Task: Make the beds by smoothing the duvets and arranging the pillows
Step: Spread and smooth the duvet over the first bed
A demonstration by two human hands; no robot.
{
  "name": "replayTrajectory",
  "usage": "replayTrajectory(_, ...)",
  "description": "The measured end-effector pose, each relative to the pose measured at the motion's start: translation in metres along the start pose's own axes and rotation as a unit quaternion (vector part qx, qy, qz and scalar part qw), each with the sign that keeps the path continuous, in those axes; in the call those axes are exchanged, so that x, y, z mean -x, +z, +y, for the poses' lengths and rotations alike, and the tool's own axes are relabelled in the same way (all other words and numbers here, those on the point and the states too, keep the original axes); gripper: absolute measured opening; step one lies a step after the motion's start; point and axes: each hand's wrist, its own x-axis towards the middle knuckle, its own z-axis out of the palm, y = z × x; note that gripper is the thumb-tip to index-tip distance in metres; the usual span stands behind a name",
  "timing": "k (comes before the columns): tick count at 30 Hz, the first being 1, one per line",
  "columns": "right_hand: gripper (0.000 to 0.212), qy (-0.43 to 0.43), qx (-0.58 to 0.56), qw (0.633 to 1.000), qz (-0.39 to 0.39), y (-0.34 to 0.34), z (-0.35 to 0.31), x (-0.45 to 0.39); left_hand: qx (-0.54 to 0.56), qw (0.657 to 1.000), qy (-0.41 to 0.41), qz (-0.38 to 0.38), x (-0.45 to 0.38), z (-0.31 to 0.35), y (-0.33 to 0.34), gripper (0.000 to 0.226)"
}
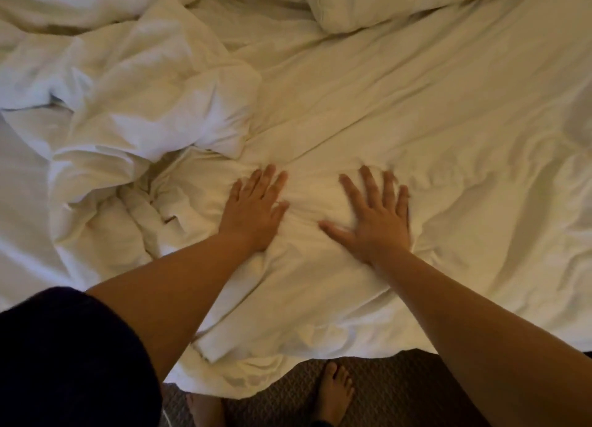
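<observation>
A white duvet (400,113) covers the bed, flatter on the right and bunched into a crumpled heap (144,106) on the left. My left hand (256,209) lies flat on the duvet beside the heap, fingers straight and spread. About a hand's width to its right, my right hand (378,218) presses palm down on the duvet with fingers spread, slightly blurred. A white pillow (384,1) lies at the top of the view, partly cut off by the frame.
The duvet's near edge (288,362) hangs over the side of the bed above brown patterned carpet (384,388). My bare feet (333,391) stand on the carpet close to the bed. A dark sleeve fills the lower left corner.
</observation>
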Motion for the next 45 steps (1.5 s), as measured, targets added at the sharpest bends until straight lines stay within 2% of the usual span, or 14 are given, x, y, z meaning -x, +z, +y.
replayTrajectory(4, 0.107, 0.079, -0.029, 0.996, 0.025, 0.011, -0.006, 0.005, -0.013, 0.997, -0.071, -0.014, -0.027, 0.011, -0.005, 0.059)
replayTrajectory(8, 0.105, 0.118, -0.058, 0.99, 0.048, 0.022, -0.013, 0.021, 0.015, 0.993, -0.117, -0.006, -0.029, 0.035, -0.005, 0.069)
replayTrajectory(12, 0.103, 0.086, -0.054, 0.994, 0.036, 0.032, -0.019, 0.05, -0.017, 0.998, -0.061, 0.027, 0.016, 0.046, 0.011, 0.11)
replayTrajectory(16, 0.108, 0.051, -0.046, 0.998, -0.014, 0.032, -0.022, 0.093, -0.051, 0.995, 0.025, 0.076, 0.09, 0.041, 0.036, 0.107)
replayTrajectory(20, 0.104, 0.025, -0.032, 0.997, -0.06, 0.027, -0.024, 0.134, -0.062, 0.998, -0.014, -0.013, 0.105, 0.044, 0.027, 0.114)
replayTrajectory(23, 0.09, -0.003, -0.02, 0.996, -0.083, 0.005, -0.011, 0.135, -0.098, 0.985, -0.036, -0.136, 0.087, 0.059, -0.015, 0.11)
replayTrajectory(26, 0.071, -0.021, -0.002, 0.998, -0.052, -0.025, 0.008, 0.097, -0.101, 0.977, -0.064, -0.177, 0.056, 0.076, -0.065, 0.088)
replayTrajectory(28, 0.068, -0.032, 0.003, 0.999, -0.004, -0.039, 0.02, 0.058, -0.083, 0.982, -0.07, -0.156, 0.031, 0.083, -0.088, 0.077)
replayTrajectory(33, 0.069, -0.013, -0.014, 0.998, 0.06, -0.076, 0.035, -0.06, -0.019, 0.999, -0.051, -0.002, -0.061, 0.083, -0.111, 0.052)
replayTrajectory(35, 0.083, 0.028, -0.029, 0.999, 0.011, -0.079, 0.029, -0.095, -0.005, 0.996, -0.085, -0.015, -0.1, 0.064, -0.113, 0.062)
replayTrajectory(37, 0.098, 0.071, -0.059, 0.993, -0.069, -0.061, 0.017, -0.109, -0.042, 0.988, -0.101, -0.105, -0.126, 0.039, -0.106, 0.081)
replayTrajectory(39, 0.11, 0.062, -0.043, 0.993, -0.093, -0.03, 0.004, -0.098, -0.052, 0.977, -0.116, -0.171, -0.136, 0.02, -0.09, 0.096)
replayTrajectory(43, 0.1, 0.015, -0.035, 0.999, -0.036, -0.002, 0.001, -0.064, -0.023, 0.974, -0.153, -0.167, -0.139, 0.022, -0.066, 0.102)
replayTrajectory(45, 0.092, -0.022, -0.045, 0.997, -0.05, -0.002, 0.008, -0.054, -0.025, 0.97, -0.177, -0.162, -0.137, 0.03, -0.069, 0.099)
